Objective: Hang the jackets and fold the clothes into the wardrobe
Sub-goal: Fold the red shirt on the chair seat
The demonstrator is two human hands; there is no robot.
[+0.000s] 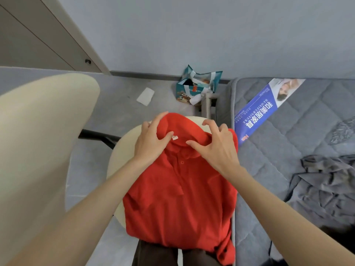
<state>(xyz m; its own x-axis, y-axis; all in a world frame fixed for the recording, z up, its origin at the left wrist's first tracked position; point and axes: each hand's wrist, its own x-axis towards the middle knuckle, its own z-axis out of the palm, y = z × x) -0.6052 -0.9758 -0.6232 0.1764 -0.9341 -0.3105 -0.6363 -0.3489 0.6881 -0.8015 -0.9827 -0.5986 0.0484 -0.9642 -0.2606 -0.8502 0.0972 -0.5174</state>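
The red shirt [180, 198] lies front side up on a round cream stool [119, 150]. Its bottom edge hangs off the near side of the stool, and one side hangs off next to the bed [288, 141]. The collar [184, 127] is at the far end, away from the person.

Both hands are up at the collar. The left hand [151, 139] holds the left side of it, with the thumb on the inside near the little white label [174, 138] and the fingers curled over the back. The right hand [217, 146] has its thumb lying on the right side of the collar. Its fingers are bent and spread out above the cloth, and I cannot tell if they are holding it or just touching it.

The shirt looks thin, soft and light. It will be floppy, so it will bend and slide when it is moved, and it cannot break. The stool is smaller than the shirt, so the cloth could slip off the edge. The collar and the shoulders look like the best places to hold, because the cloth is thicker there. Two hands, one on each side, should keep it flat for folding.

A pile of grey clothes [326, 185] sits on the bed, well apart from the shirt.
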